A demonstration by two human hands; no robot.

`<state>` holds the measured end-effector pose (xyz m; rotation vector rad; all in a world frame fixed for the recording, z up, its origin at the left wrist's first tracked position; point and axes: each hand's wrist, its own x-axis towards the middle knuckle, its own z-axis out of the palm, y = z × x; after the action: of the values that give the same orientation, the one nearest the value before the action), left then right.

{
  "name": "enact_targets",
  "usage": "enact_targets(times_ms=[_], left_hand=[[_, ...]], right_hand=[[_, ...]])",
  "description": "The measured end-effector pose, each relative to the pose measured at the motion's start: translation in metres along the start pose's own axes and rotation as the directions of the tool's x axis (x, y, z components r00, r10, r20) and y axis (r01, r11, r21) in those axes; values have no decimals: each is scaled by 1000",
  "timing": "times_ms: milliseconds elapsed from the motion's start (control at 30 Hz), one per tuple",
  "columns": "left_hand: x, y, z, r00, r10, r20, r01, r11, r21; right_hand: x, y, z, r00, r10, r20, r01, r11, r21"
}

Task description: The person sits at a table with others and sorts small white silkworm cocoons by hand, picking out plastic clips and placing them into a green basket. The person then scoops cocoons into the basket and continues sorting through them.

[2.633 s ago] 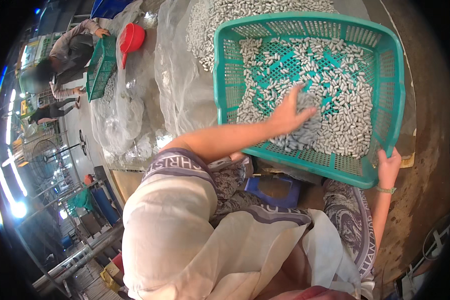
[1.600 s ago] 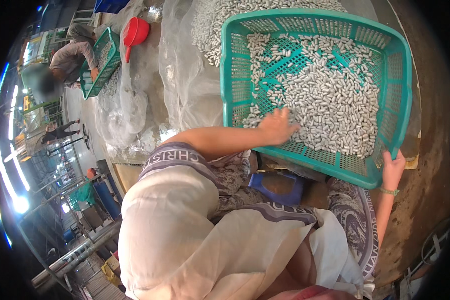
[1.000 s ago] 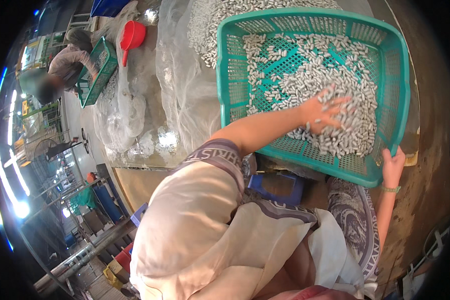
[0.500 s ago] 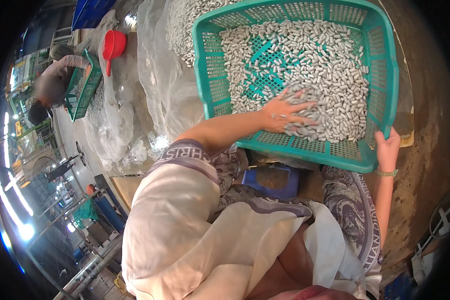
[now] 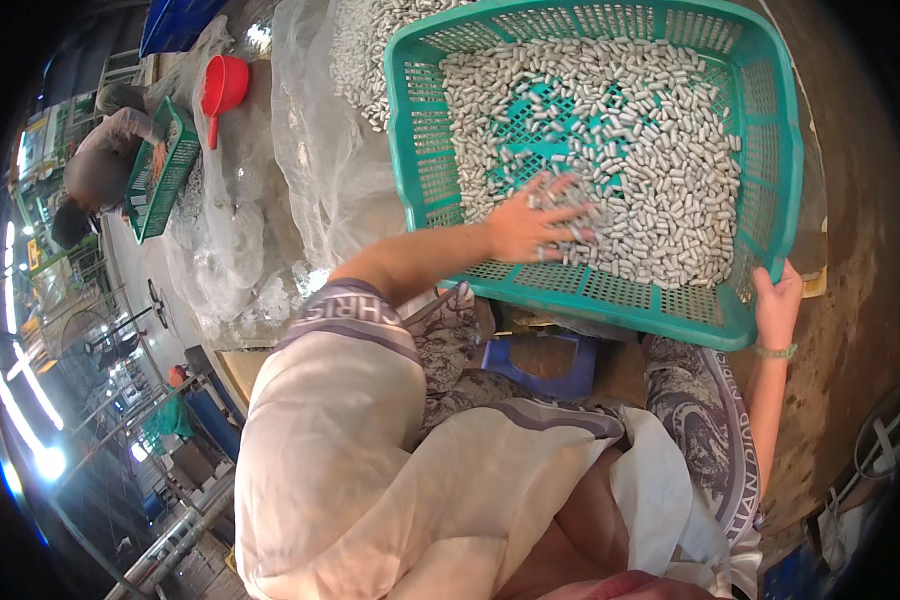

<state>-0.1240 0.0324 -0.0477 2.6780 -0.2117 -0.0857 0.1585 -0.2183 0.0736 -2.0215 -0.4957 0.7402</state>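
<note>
A green plastic basket (image 5: 630,315) with slotted walls and a mesh floor lies before me, holding a spread of small silvery-grey cylindrical pieces (image 5: 680,210). Inside it, near the close wall, my left hand (image 5: 538,222) is open, its fingers spread among the pieces; the fingertips are slightly blurred. My right hand (image 5: 778,305) is closed on the basket's near right corner, thumb over the rim. Patches of the green floor show through left of the middle, where the pieces lie thin.
More of the same pieces (image 5: 362,60) lie heaped left of the basket, beside clear plastic sheeting (image 5: 320,170). A red dipper (image 5: 224,88) rests farther left, near another person (image 5: 110,165) handling a second green basket (image 5: 160,185). A blue stool (image 5: 542,370) stands below the table edge.
My left hand has drawn leftward through the pieces, and some have shifted over the bare patches. My right hand keeps its grip. The other person's hand has moved at the far basket.
</note>
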Motion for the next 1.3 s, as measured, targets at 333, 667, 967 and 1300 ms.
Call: enact_targets(times_ms=[333,667,967,1300], left_hand=[[124,-70,-57,926,-200,-321,313,881,354],[63,27,-9,998,55,14,-55,998,-9],[103,-60,-41,911,-248,-329,306,942,136],[140,40,-14,983,60,-174,-46,995,84]], right_hand=[[-5,-18,4,999,17,43,-16,1000,-7],[-4,-6,-1,999,30,14,-29,996,-87],[-9,-16,7,999,48,-3,-48,997,53],[-7,-15,1,998,51,23,-52,999,10]])
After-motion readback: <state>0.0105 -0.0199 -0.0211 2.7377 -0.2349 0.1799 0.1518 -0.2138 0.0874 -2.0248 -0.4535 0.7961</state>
